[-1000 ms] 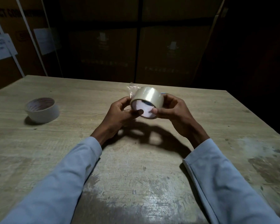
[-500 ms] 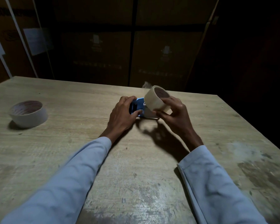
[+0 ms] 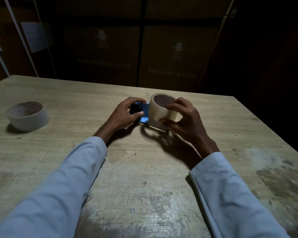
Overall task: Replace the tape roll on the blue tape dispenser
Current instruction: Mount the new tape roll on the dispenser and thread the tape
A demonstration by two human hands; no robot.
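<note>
Pinching tape roll [image 3: 159,109] in right hand [image 3: 185,121] fingers [image 3: 172,106], left hand [image 3: 123,114] gripping blue dispenser [image 3: 144,111]

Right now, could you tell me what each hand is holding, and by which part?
The right hand grips the beige tape roll by its outer band; the left hand holds the blue tape dispenser around its dark end.

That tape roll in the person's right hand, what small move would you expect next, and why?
Probably lowering the tape roll leftward onto the blue tape dispenser. The right hand holds the roll right beside the dispenser, open core facing up, not visibly seated on it, while the left hand steadies the dispenser on the table. The hub is hidden, so this is a guess.
</note>
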